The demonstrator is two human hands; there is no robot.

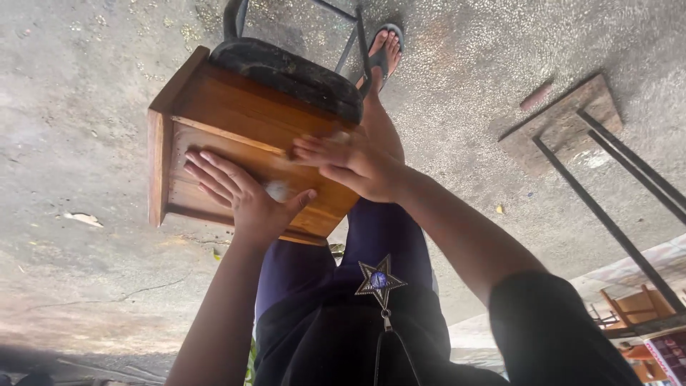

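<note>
A brown wooden box (214, 107) with a raised frame lies tilted on a black padded stool seat (286, 71). My left hand (239, 193) rests flat on the box's lower panel with its fingers spread. A small pale thing (276, 189) shows beside its thumb. My right hand (354, 161) lies on the same panel further right, fingers stretched out and slightly blurred. Whether anything is under that palm is hidden.
Rough concrete floor (78, 107) lies all around. My foot in a dark sandal (382, 50) stands past the stool. A wooden board on black metal legs (564, 121) lies to the right, with wooden furniture (636, 307) at the bottom right. A star pendant (379, 282) hangs at my chest.
</note>
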